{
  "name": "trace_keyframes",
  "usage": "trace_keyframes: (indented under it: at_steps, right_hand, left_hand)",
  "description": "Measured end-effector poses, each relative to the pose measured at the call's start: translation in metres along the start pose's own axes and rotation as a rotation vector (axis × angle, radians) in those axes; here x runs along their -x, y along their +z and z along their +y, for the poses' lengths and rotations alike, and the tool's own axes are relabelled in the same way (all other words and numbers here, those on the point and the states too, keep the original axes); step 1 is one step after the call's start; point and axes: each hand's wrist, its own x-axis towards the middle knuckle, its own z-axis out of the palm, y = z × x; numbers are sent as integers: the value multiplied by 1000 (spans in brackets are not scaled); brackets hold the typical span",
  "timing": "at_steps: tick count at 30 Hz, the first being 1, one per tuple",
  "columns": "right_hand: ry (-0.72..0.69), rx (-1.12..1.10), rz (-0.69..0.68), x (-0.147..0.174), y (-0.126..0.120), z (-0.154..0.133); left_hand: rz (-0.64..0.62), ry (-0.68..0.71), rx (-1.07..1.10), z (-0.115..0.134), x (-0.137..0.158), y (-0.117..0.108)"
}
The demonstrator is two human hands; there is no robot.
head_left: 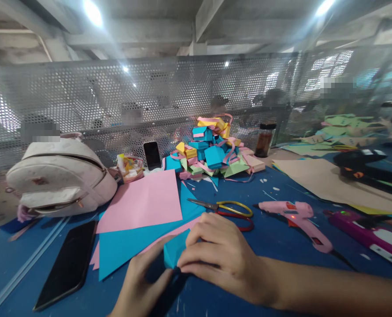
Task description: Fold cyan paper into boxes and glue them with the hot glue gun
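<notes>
Table (265,240): half-curled hands (227,246) round blue paper (175,250)

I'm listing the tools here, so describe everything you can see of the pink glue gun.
The glue gun looks like pink plastic, with a dark nozzle, a red trigger and a glowing red light above it. It lies on its side on the blue table, right of the scissors, its nozzle pointing left. A dark cord runs from the handle toward the right forearm. The right hand is nearby, not touching.
</notes>
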Motion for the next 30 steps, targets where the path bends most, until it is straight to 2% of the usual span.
trace_keyframes:
  at_steps: [9, 20, 25, 30]
  right_hand:
    - [-6, 5, -6, 0, 0, -1]
    - [-86, 135, -46, 1, 3, 4]
    - [-22, 64, -62, 1, 5, 3]
    - [104, -123, -48, 1, 6, -1]
  left_hand:
    - [-22, 36, -40, 0, -1, 0]
    - [-62, -12, -136, -20, 4, 2]
    - [-16, 66, -180, -21, 5, 2]
    - [-19, 107, -186, -24, 6, 0]
